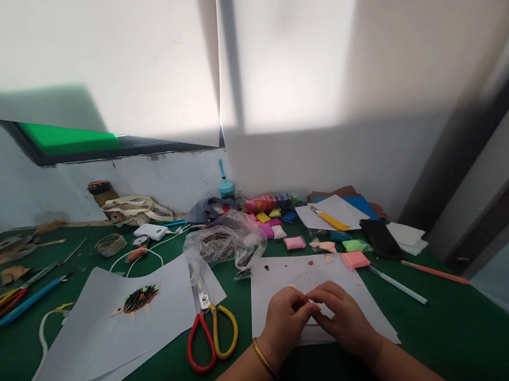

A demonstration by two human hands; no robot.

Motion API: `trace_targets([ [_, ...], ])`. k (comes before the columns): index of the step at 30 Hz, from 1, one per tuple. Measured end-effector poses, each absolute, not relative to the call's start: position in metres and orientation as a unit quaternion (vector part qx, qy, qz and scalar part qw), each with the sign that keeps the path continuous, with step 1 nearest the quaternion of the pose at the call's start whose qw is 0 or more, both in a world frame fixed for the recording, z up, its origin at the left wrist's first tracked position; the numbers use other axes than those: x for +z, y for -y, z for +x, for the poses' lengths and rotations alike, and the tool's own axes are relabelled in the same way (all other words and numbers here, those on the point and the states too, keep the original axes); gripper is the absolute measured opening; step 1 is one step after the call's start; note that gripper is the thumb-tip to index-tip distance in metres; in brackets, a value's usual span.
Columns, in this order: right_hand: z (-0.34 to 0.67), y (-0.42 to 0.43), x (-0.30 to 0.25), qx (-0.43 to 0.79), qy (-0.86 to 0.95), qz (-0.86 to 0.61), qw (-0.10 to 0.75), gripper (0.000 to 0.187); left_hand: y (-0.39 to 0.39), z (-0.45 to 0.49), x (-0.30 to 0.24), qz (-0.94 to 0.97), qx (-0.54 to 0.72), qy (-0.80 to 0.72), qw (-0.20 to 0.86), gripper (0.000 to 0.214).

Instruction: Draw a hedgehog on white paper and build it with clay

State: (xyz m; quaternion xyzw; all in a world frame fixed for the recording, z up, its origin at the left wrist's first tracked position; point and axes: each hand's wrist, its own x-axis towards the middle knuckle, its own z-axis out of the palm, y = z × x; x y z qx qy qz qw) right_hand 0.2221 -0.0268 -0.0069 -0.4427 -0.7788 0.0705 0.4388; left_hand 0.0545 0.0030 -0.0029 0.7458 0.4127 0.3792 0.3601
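White paper sheet point(269, 275) with a faint round outline lies on the green counter point(438, 328), under both hands. The left hand point(285, 319) and right hand point(344, 316) are curled, fingertips pinched together over the outline. What they pinch is too small to tell. This is probably fine shaping, and setting a piece down would call for a light, exact touch.

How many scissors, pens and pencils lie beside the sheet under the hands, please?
Scissors with red and yellow handles: 1
White pen: 1
Orange pencil: 1
Total: 3, the scissors left of the sheet, the other two right of it.
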Motion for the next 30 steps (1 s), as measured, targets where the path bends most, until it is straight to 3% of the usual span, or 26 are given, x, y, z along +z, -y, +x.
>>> trace_targets([
  [7,0.2218,0.0279,-0.0063,0.072,0.775,-0.430,0.457,0.010,-0.0024,0.0514,-0.0004,0.803,0.333,-0.383,0.312,0.033],
  [11,0.2236,0.0271,-0.0091,0.092,0.761,-0.435,0.472,0.007,-0.0013,0.0528,0.0007,0.803,0.342,-0.372,0.316,0.028],
  [19,0.2242,0.0267,-0.0105,0.108,0.769,-0.432,0.458,0.032,-0.0019,0.0533,0.0024,0.771,0.371,-0.398,0.330,0.021],
  [26,0.2252,0.0267,-0.0075,0.107,0.770,-0.433,0.456,0.012,-0.0050,0.0517,-0.0010,0.819,0.332,-0.376,0.279,0.037],
  [30,0.2259,0.0258,-0.0102,0.087,0.770,-0.427,0.466,0.010,-0.0050,0.0528,-0.0028,0.812,0.351,-0.379,0.272,0.027],
])
